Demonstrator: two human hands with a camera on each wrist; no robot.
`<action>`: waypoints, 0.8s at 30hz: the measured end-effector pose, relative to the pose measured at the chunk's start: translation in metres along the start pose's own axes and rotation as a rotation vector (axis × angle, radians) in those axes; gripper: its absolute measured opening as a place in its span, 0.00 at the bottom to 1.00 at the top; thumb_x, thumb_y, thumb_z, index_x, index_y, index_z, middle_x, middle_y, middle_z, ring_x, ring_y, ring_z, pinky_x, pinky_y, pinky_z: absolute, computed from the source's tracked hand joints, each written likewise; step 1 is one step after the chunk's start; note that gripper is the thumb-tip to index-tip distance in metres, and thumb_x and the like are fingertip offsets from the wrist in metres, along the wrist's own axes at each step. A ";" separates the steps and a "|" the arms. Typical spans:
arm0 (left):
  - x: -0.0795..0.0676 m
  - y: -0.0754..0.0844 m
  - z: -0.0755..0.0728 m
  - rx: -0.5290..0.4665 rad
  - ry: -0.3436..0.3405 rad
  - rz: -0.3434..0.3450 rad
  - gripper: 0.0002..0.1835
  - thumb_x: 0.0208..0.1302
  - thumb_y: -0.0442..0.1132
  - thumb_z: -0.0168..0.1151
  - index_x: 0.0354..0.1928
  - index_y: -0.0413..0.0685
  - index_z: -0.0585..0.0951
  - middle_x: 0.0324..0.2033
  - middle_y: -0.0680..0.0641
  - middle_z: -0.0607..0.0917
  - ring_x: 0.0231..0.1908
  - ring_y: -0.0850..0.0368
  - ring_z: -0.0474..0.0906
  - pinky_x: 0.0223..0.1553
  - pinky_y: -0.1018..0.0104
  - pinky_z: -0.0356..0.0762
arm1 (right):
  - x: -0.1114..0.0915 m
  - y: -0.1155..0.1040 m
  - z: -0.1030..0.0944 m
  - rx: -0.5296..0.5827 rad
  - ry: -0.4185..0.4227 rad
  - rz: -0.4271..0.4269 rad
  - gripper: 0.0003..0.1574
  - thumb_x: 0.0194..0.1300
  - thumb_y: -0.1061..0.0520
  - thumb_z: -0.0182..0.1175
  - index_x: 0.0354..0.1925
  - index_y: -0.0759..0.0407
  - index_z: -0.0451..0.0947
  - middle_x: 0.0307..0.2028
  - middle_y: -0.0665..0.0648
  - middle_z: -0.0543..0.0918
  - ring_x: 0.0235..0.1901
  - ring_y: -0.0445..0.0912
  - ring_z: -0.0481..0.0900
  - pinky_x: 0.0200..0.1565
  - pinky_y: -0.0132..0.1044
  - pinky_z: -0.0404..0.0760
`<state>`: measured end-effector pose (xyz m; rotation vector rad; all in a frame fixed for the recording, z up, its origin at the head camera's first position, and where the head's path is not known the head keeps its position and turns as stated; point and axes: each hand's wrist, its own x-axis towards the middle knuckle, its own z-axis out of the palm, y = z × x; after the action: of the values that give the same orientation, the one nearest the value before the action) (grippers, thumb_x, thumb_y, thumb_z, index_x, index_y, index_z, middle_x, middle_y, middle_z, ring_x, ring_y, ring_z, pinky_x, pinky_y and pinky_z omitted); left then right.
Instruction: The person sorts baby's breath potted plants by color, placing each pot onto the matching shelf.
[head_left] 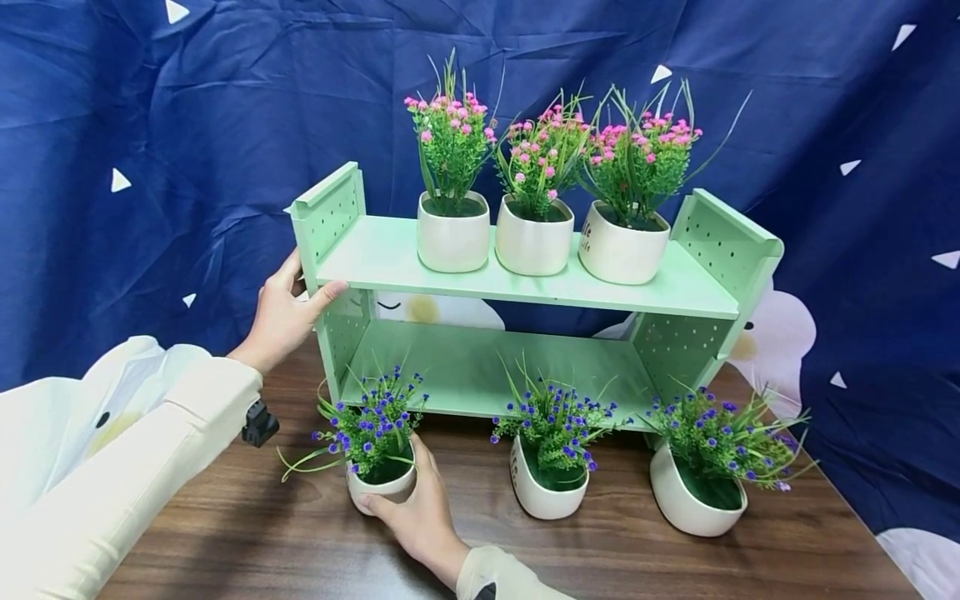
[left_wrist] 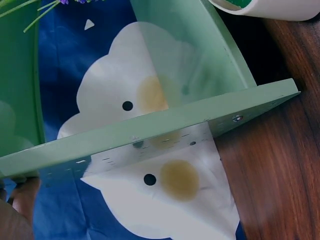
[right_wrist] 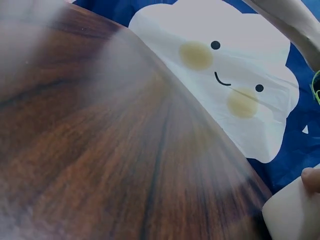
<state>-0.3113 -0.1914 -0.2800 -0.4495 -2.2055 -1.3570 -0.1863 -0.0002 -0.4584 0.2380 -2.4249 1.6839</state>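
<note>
A two-tier light green shelf stands at the back of the wooden table. My left hand grips its left side panel at the upper tier's height, thumb over the front edge; in the left wrist view only part of this hand shows. At the shelf's lower left front, my right hand holds a white flowerpot of blue-purple artificial flowers, thumb on the near side and fingers round the right. The right wrist view catches this pot at its lower right edge.
Two more white pots of blue-purple flowers, one in the middle and one at right, stand before the shelf. Three pots of pink flowers line the upper tier. A dark blue cloth hangs behind the table.
</note>
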 end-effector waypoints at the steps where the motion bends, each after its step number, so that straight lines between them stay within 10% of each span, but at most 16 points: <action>1: 0.000 -0.001 0.000 0.002 0.002 -0.002 0.34 0.63 0.46 0.65 0.70 0.56 0.65 0.59 0.43 0.76 0.57 0.48 0.75 0.45 0.78 0.74 | -0.001 -0.001 -0.001 0.008 -0.004 0.003 0.62 0.41 0.54 0.77 0.70 0.64 0.58 0.66 0.60 0.67 0.63 0.54 0.67 0.62 0.48 0.66; 24: 0.000 0.000 0.000 -0.002 -0.001 0.003 0.34 0.63 0.45 0.65 0.70 0.56 0.65 0.60 0.44 0.76 0.58 0.49 0.74 0.45 0.80 0.73 | 0.025 -0.031 -0.038 0.048 0.101 -0.066 0.61 0.44 0.51 0.77 0.70 0.67 0.57 0.64 0.66 0.68 0.62 0.57 0.68 0.63 0.53 0.64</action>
<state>-0.3113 -0.1913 -0.2797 -0.4544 -2.2037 -1.3573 -0.2010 0.0241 -0.4111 0.2313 -2.2810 1.6848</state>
